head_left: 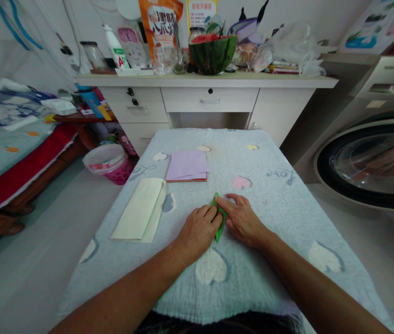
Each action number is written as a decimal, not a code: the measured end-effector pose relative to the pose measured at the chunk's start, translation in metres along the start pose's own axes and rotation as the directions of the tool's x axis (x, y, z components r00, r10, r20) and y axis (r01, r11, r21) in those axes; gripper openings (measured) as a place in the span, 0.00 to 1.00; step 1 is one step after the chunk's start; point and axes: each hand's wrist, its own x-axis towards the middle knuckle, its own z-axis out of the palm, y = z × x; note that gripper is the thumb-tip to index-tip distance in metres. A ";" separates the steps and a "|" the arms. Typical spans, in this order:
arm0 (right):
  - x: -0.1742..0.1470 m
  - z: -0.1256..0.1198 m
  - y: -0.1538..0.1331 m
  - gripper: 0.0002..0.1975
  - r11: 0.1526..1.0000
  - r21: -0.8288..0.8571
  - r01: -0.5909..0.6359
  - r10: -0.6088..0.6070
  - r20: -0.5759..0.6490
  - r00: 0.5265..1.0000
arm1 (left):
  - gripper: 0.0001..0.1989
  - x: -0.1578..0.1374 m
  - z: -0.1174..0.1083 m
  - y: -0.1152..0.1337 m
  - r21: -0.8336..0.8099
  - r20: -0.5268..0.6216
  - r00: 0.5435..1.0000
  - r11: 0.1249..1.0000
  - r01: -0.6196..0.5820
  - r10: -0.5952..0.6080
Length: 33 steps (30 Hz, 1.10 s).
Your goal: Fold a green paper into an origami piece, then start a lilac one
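A narrow piece of green folded paper (219, 227) lies on the cloth-covered table, pointed at its near and far ends. My left hand (200, 228) rests over its left side, fingers bent and pressing on it. From the right, my right hand (244, 219) grips the same paper, its index finger reaching to the far tip and the other fingers curled. Both hands hide parts of the paper. Farther off lies a stack of purple paper squares (187, 163) with a red edge showing underneath. Left of my hands is a folded cream-coloured cloth or paper (140, 211).
A pale blue cloth (266, 278) with hearts covers the table. Beyond it stands a white drawer cabinet (211, 98) bearing a cut watermelon (212, 55), an orange snack bag (160, 28) and jars. A pink bin (118, 171) is left; a washing machine (374, 148) is right.
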 end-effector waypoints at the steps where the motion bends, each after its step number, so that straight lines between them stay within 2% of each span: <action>1: 0.001 0.000 0.000 0.31 1.000 -0.011 -0.011 0.011 0.001 1.000 | 0.11 0.000 -0.001 0.000 0.000 0.004 1.000 1.000 0.000 0.000; 10: 0.007 -0.004 -0.006 0.31 0.994 -0.073 -0.084 0.084 -0.003 0.996 | 0.10 0.001 -0.001 0.000 -0.006 -0.002 1.000 1.000 -0.004 0.004; 16: 0.008 0.000 -0.001 0.32 0.993 -0.041 -0.109 0.108 -0.021 0.994 | 0.10 0.000 -0.001 0.000 0.008 -0.010 1.000 1.000 -0.005 0.006; 21: 0.005 -0.001 0.007 0.30 0.999 0.043 -0.016 0.020 -0.093 0.995 | 0.10 0.001 -0.001 -0.001 0.008 -0.019 1.000 1.000 -0.022 0.022; 24: 0.004 -0.004 0.008 0.25 0.997 0.058 0.042 -0.039 -0.065 0.997 | 0.11 0.001 -0.002 -0.001 0.013 -0.011 1.000 1.000 -0.013 0.013; 33: 0.008 -0.004 0.002 0.25 0.991 -0.078 -0.113 0.113 0.004 0.994 | 0.11 0.001 -0.002 0.000 0.000 0.000 1.000 1.000 -0.012 0.012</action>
